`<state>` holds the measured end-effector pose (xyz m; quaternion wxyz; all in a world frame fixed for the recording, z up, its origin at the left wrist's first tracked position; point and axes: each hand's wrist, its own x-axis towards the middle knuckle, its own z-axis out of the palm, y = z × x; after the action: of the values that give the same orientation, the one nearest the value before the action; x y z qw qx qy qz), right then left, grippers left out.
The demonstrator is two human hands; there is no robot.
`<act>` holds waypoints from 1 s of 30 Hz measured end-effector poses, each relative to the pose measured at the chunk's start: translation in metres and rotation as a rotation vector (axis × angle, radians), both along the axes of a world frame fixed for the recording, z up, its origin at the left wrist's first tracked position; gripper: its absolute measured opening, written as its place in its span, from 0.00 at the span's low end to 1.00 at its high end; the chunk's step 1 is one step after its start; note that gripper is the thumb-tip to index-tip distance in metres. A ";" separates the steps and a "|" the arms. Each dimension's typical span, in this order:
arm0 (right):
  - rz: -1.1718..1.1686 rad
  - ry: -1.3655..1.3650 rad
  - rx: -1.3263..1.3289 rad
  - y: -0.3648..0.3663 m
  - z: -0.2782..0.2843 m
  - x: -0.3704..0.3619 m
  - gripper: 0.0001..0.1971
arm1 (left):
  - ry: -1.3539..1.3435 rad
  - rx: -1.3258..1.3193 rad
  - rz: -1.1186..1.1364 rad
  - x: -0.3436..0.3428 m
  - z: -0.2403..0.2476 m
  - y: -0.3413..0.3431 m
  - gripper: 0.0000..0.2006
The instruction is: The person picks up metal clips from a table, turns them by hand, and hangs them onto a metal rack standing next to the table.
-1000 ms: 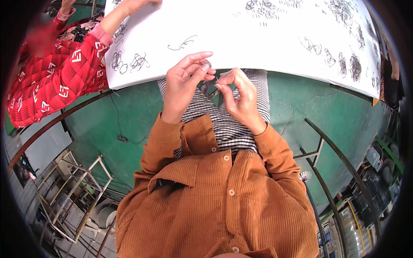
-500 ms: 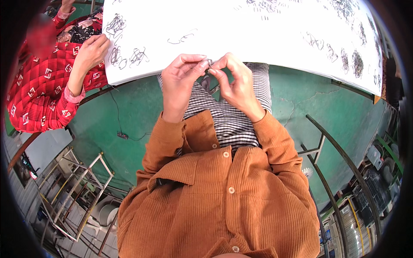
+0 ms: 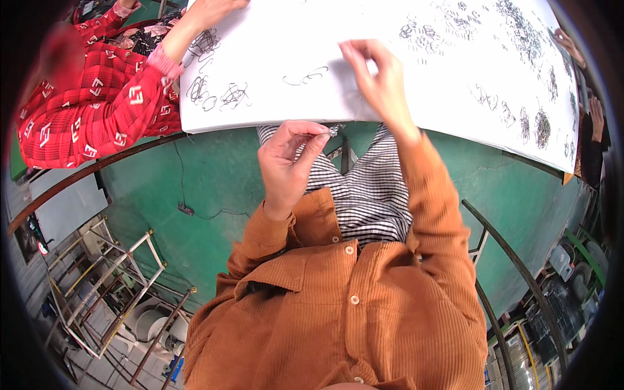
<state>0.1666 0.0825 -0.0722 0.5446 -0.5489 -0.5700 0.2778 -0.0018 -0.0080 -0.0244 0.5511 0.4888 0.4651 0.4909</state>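
My left hand is held just off the table's near edge, above my lap. Its thumb and forefinger pinch a small dark, shiny piece, too small to make out its kind. My right hand is raised over the white table top, slightly blurred. Its thumb and forefinger come together at the tips, and whatever may be between them cannot be made out. A few thin, curved black strips lie on the table to the left of my right hand.
Tangled black strips lie at the table's left. Many small dark pieces and a dark heap spread over its right. A person in a red patterned sleeve reaches across at the left; another person's hand shows at the right edge.
My right hand has left my left hand and moved up over the table. My left hand keeps its pinch on the small piece. The person at the left has reached farther across the table.
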 end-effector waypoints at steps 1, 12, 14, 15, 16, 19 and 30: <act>-0.083 -0.109 0.130 0.039 -0.014 0.000 0.08 | -0.001 0.009 -0.013 0.002 0.003 0.001 0.05; -0.006 -0.824 0.170 0.207 -0.093 -0.039 0.05 | 0.032 -0.005 -0.001 -0.004 -0.007 0.002 0.06; 0.026 -0.825 0.224 0.198 -0.086 -0.036 0.05 | 0.042 -0.013 0.005 -0.005 -0.008 0.003 0.06; 0.040 -0.803 0.234 0.192 -0.083 -0.030 0.05 | 0.041 -0.018 0.010 -0.005 -0.008 0.003 0.06; 0.044 -0.787 0.239 0.177 -0.070 -0.022 0.05 | 0.035 -0.025 0.003 -0.004 -0.009 0.003 0.06; 0.035 -0.568 0.405 0.116 -0.026 0.013 0.05 | 0.034 -0.047 -0.020 -0.003 -0.014 0.004 0.05; 0.365 0.585 -0.389 -0.086 0.019 0.019 0.03 | 0.052 -0.136 0.025 -0.006 -0.023 -0.005 0.07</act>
<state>0.1861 -0.0033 -0.0531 0.5117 -0.4290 -0.4156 0.6176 -0.0080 -0.0126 -0.0471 0.5644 0.4571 0.5177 0.4523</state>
